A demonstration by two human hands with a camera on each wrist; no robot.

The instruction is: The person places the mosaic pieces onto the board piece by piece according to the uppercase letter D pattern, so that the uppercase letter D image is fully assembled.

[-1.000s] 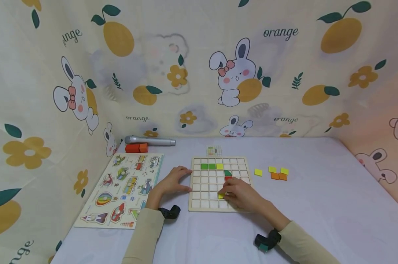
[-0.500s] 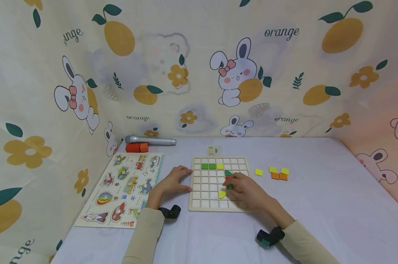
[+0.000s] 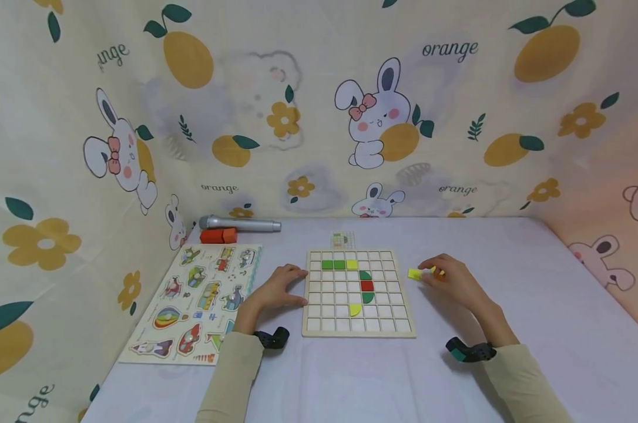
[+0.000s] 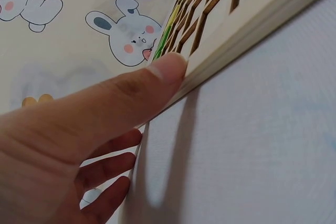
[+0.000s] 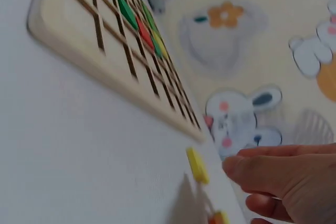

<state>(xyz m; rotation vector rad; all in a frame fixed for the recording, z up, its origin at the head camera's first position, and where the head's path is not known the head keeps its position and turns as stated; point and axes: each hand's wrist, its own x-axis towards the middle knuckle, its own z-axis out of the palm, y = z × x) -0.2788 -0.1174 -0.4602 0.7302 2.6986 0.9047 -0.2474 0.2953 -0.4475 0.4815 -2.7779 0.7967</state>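
Observation:
A wooden grid board (image 3: 358, 336) lies flat on the table. Two green squares (image 3: 333, 265) and a yellow square (image 3: 352, 265) sit in an upper row. Lower down are a red square (image 3: 367, 285) between two green rounded tiles (image 3: 368, 297), and a yellow rounded tile (image 3: 355, 309). My left hand (image 3: 276, 288) touches the board's left edge with thumb and fingertips spread. Right of the board, my right hand (image 3: 453, 283) hovers with fingertips just beside a loose yellow square tile (image 5: 197, 165), a small gap showing in the right wrist view. It partly hides other loose tiles (image 3: 439, 271).
A picture puzzle board (image 3: 163, 346) lies at the left. Behind it are a silver toy microphone (image 3: 245, 225) and red-orange blocks (image 3: 218, 236). A small pattern card (image 3: 342, 239) lies beyond the grid board. Printed cloth (image 3: 319, 117) walls the table's back and sides.
My right hand has left the board, moving right to the loose tiles. The lower green and yellow rounded tiles now show fully in the grid. My left hand stays at the board's edge.

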